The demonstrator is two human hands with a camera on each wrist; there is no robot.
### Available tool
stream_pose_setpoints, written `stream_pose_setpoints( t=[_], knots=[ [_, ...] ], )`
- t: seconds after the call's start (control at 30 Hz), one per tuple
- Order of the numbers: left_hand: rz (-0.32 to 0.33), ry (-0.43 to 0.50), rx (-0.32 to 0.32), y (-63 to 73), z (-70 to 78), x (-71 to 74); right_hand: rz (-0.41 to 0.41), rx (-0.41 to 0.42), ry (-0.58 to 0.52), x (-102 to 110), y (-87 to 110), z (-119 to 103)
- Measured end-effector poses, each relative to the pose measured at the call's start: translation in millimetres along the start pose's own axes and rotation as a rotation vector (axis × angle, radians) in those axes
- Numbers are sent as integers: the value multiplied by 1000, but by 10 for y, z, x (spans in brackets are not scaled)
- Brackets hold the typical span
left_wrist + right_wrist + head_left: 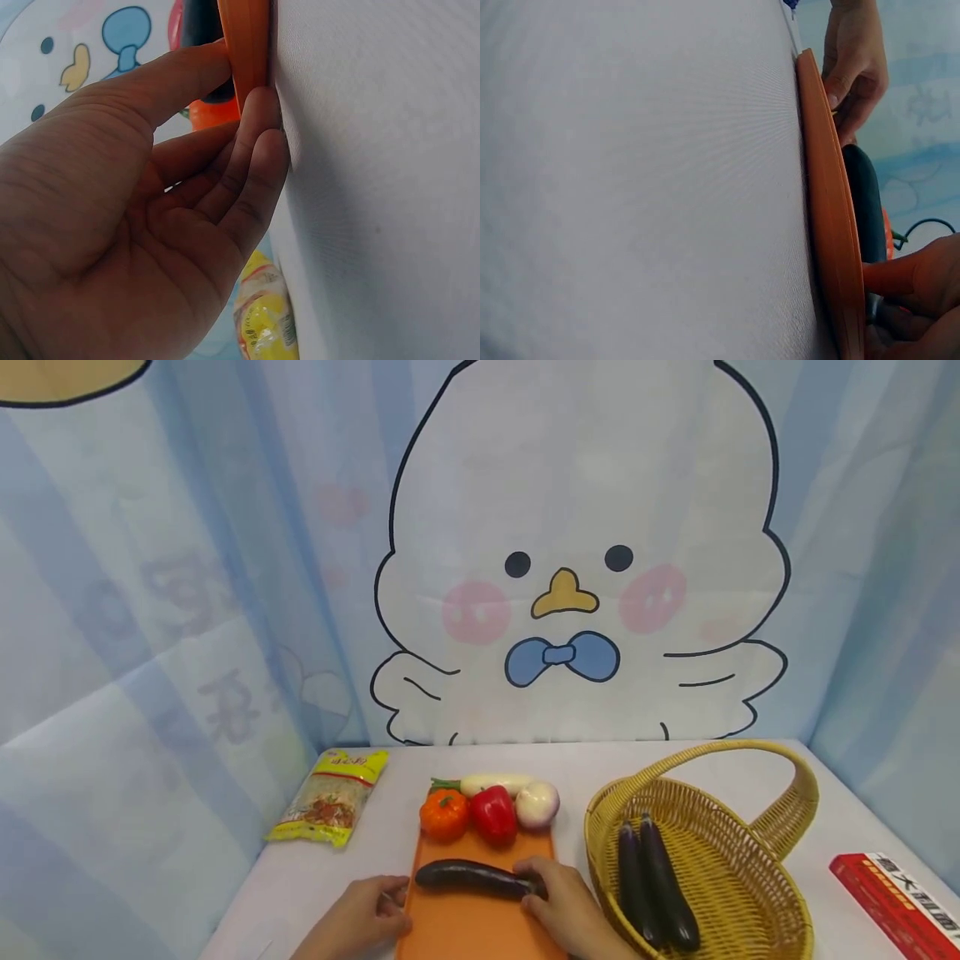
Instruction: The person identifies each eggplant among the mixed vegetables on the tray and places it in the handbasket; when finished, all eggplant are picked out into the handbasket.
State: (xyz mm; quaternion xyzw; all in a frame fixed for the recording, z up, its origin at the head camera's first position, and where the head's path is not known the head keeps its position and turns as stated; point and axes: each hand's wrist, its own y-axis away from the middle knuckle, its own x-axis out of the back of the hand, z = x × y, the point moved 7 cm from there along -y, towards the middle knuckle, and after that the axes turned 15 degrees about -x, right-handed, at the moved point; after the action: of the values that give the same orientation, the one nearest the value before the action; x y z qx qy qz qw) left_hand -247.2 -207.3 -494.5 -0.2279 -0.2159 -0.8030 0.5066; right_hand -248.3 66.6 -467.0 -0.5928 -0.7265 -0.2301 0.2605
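An eggplant (468, 877) lies crosswise on the orange tray (468, 935). My right hand (567, 906) grips its stem end between thumb and fingers; in the right wrist view, those fingers partly hide the eggplant (865, 199). At the tray's left edge, my left hand (362, 917) pinches the rim, thumb on one side and fingertips on the other, as the left wrist view shows. Behind the eggplant, an orange bell pepper (444, 816), a red bell pepper (494, 817), a purple-white round vegetable (537, 806) and a white radish (498, 784) sit together at the tray's far end.
To the right stands a woven basket (731, 868) with a tall handle, holding two eggplants (670, 889). A yellow food packet (330, 797) lies at the back left of the white table (300, 893). A red box (896, 902) lies at the far right.
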Motion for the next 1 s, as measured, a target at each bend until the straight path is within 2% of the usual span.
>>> stream_pose_setpoints(
  t=[0.17,0.37,0.63,1.0],
  knots=[
    [-12,51,24,4,-20,-119,-36,-53,-14,-19,39,103],
    [-8,47,34,6,-43,-120,-51,-71,-41,-46,37,128],
    [-17,29,0,-3,-28,-51,21,-31,-52,-19,22,66],
    [-2,6,18,5,18,27,114,37,-128,53,8,-51]
  ],
)
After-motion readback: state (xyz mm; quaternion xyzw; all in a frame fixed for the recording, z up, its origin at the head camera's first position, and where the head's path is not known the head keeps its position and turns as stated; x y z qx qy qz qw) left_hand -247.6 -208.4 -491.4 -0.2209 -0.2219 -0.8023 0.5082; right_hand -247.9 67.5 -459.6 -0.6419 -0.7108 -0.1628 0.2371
